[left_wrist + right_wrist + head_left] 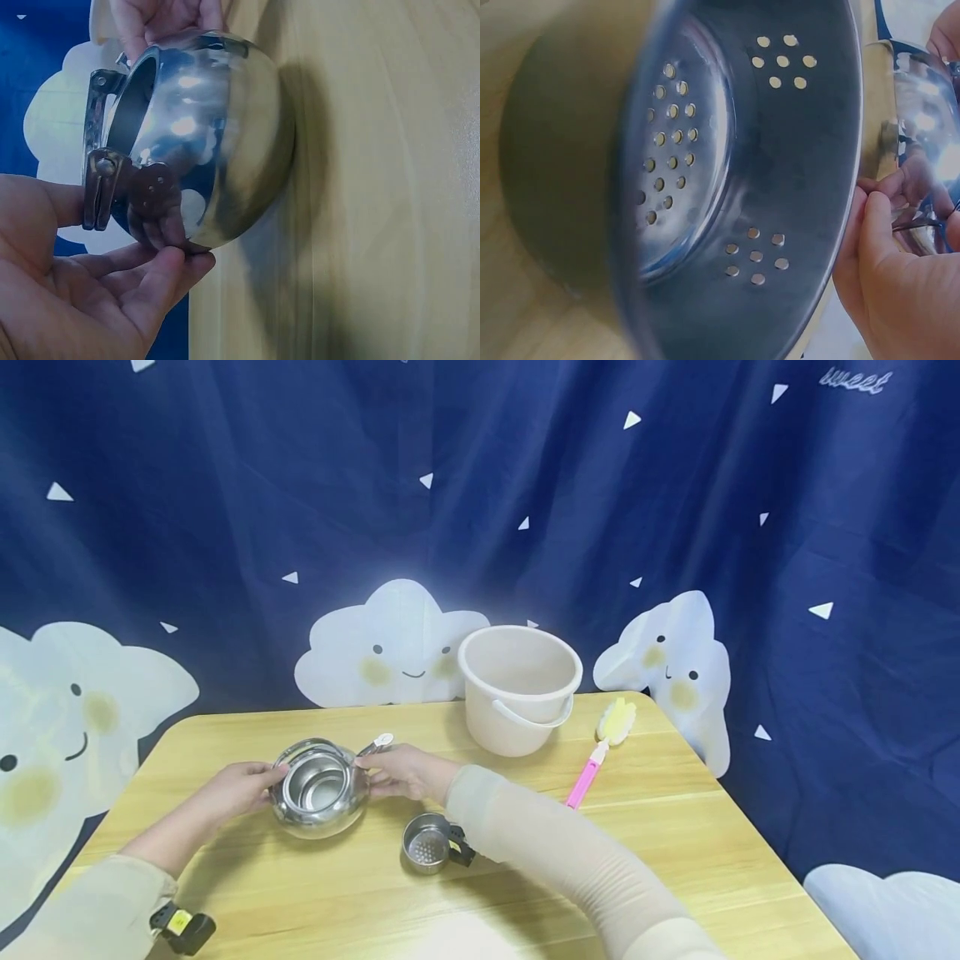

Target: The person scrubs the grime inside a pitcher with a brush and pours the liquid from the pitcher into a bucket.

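Both hands hold a shiny round stainless steel teapot (318,814) without a lid, its wide mouth tilted toward the head camera. The left hand (238,793) grips its left side, thumb up near the rim and fingers at the lower body (112,292). On the opposite side the right hand (405,772) pinches it, thumb by the rim and fingertips against the wall (907,270). Metal handle lugs (101,180) stand at the rim. Below the right wrist sits a steel strainer basket (426,845) with punched holes, looming large in the right wrist view (795,165).
A pale bucket (502,727) with a bail handle stands at the back of the wooden table (300,902). Right of it lies a sponge brush (617,722) with a pink handle, partly behind the right sleeve. A blue curtain (337,485) with clouds hangs behind the table.
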{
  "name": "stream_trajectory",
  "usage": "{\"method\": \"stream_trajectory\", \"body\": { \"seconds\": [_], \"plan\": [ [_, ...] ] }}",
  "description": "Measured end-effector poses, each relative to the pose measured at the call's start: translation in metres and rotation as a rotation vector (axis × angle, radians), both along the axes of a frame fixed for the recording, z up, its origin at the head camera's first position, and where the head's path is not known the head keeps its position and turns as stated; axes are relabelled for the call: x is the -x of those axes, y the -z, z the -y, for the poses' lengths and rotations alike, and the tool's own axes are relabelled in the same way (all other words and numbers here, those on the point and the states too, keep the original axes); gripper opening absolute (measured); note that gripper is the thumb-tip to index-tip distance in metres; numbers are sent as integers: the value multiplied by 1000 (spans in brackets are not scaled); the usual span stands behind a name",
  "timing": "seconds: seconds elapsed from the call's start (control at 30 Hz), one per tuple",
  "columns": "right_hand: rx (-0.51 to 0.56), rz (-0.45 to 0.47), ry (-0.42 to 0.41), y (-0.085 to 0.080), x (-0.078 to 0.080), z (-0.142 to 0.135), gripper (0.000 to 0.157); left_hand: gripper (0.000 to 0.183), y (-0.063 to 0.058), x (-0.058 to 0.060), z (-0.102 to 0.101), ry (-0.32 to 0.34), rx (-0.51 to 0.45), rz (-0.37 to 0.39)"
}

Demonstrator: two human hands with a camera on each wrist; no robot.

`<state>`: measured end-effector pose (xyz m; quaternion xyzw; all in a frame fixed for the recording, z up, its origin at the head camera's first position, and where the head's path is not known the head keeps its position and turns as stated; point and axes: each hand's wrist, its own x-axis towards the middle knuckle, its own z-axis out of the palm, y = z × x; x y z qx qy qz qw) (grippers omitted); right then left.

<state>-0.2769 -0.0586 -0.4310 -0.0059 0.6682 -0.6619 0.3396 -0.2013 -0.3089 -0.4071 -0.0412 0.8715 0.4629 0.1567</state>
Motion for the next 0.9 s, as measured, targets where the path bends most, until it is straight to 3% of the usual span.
{"method": "stream_trajectory", "body": {
  "seconds": [0.3, 0.53, 0.9],
  "plan": [
    [-8, -5, 18, 2, 0, 1, 23, 70, 2, 1, -3, -23, -4, -21],
    [10, 2, 13, 4, 0, 0, 23, 70, 4, 1, -6, -36, 67, -81],
    [32, 8, -7, 7, -2, -2, 27, 77, 5, 0, -8, -31, 176, -108]
  ]
}}
